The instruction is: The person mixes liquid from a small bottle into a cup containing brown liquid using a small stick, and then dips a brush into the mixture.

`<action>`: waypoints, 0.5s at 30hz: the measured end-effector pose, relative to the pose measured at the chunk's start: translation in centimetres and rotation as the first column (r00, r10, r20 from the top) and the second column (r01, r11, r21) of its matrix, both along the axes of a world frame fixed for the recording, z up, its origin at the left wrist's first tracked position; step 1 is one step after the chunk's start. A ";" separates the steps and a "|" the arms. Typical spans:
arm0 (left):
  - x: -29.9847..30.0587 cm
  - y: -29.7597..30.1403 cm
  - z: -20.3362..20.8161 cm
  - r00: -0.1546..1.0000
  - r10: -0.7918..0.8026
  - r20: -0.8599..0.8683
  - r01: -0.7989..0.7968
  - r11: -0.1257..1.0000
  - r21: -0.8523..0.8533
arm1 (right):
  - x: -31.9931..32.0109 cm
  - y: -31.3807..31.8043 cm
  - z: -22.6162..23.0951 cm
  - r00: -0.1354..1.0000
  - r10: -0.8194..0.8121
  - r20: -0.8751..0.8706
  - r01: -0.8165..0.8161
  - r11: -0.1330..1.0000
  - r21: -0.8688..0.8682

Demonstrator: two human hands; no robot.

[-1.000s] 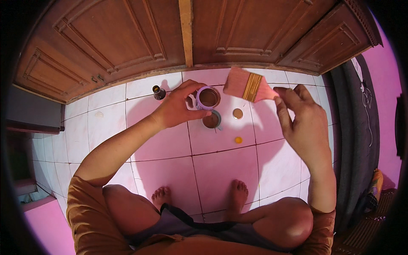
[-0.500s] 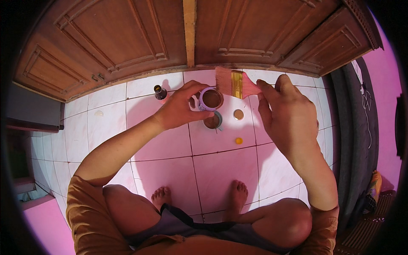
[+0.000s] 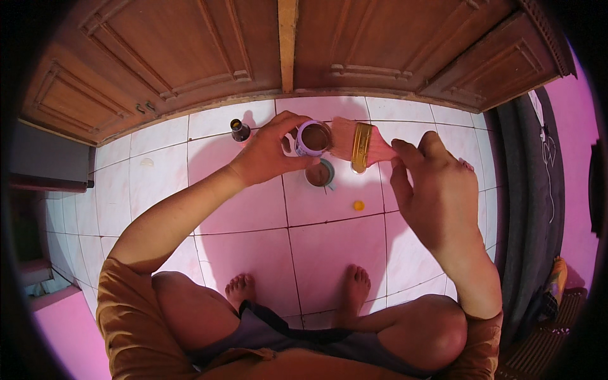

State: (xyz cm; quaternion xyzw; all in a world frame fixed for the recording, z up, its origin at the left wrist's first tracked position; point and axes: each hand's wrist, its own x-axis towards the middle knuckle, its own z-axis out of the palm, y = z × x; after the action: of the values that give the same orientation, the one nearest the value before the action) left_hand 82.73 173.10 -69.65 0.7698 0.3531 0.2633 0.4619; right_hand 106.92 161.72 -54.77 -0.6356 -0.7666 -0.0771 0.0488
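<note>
Tub (image 3: 300,145) held in left hand (image 3: 269,152), grip curled round it; brush (image 3: 361,144) pinched by right hand (image 3: 438,193) — brown contents (image 3: 316,136) could be spilled if tub is knocked by brush.

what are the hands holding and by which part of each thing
The left hand holds the open purple can around its side; the right hand holds the paintbrush by its handle.

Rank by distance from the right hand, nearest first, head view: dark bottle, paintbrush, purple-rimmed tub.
1. Paintbrush: held by its handle in the right hand.
2. Purple-rimmed tub: in the left hand, left of the paintbrush.
3. Dark bottle: farthest left, past the tub.
</note>
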 end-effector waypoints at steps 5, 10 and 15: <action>-0.1 0.1 -1.0 0.999 0.037 -0.020 -0.037 0.999 0.008 | 2.9 0.3 -1.2 0.946 -0.055 -0.318 0.039 0.998 -0.058; -0.7 0.3 -2.1 0.996 0.059 -0.069 -0.061 0.998 -0.021 | 5.6 0.4 -3.0 0.698 -0.280 -0.659 0.090 0.948 -0.307; -0.8 0.7 -3.2 0.998 0.031 -0.056 -0.033 0.998 -0.045 | 8.8 0.2 -7.3 0.427 -0.448 -0.786 0.075 0.883 -0.463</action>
State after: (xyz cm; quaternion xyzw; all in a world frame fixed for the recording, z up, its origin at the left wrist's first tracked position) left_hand 81.92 173.77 -72.86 0.7601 0.3839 0.2411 0.4655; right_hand 115.74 161.97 -62.03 -0.6939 -0.5208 0.3935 0.3041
